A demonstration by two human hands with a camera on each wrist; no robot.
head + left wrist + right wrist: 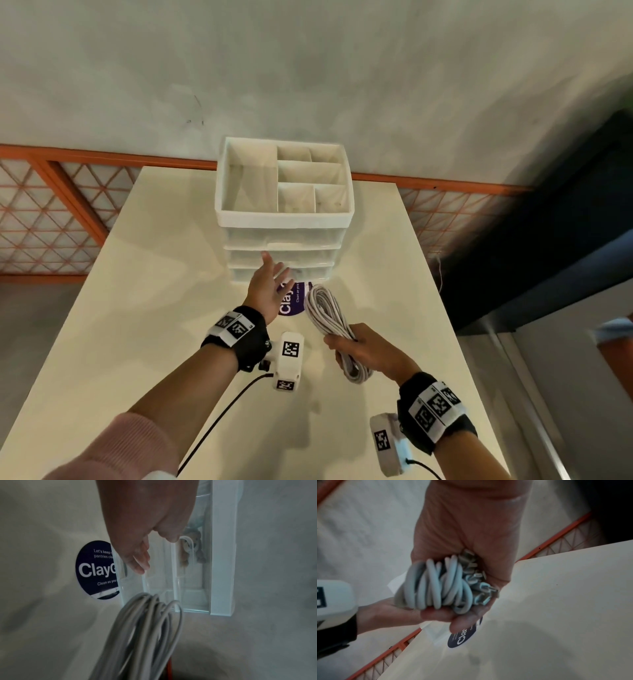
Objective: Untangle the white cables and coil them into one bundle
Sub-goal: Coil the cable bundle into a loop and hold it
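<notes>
A coil of white cables (325, 315) hangs in the air above the table, gripped by my right hand (366, 349) around its near end. In the right wrist view the cable loops (436, 586) and several metal plugs (486, 588) fill that fist (471, 561). My left hand (270, 284) is stretched out with straight fingers and holds nothing. It reaches toward the lower drawers of a white drawer unit (284, 219). In the left wrist view its fingertips (140, 563) are close to the clear drawer fronts (171, 574), with the coil (144, 635) below.
The drawer unit stands at the back of the cream table (137, 308) and has an open divided tray on top. A dark round sticker (291, 301) lies on the table in front of it. An orange lattice railing (51, 205) runs behind the table.
</notes>
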